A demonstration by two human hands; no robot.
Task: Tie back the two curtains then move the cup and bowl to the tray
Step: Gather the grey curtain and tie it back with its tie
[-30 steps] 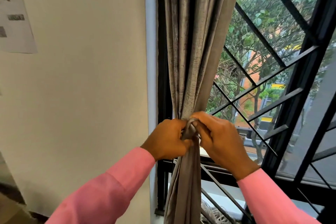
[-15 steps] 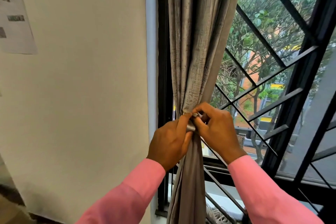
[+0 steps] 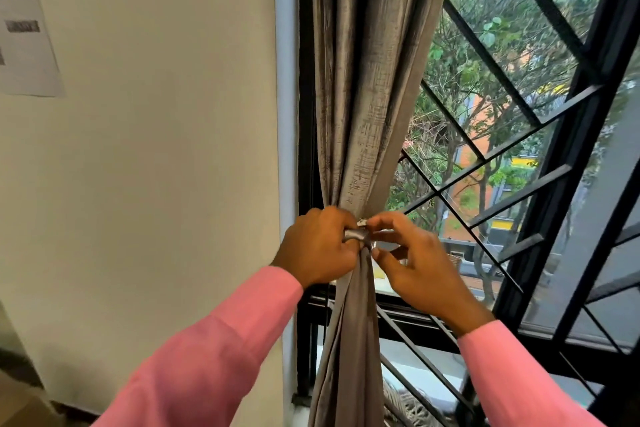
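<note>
Beside cream wall (image 3: pixel 156 166): grey curtain (image 3: pixel 367 80), black window grille (image 3: pixel 519 135).

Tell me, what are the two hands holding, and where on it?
Both hands hold the grey curtain at its gathered waist. The left hand grips the tie band wrapped there; the right hand pinches the band's end.

Both arms wear long pink sleeves, the left sleeve (image 3: pixel 221 350) and right sleeve (image 3: pixel 512 378) ending in plain cuffs at the wrists. The left hand (image 3: pixel 317 246) and right hand (image 3: pixel 420 265) are bare.
</note>
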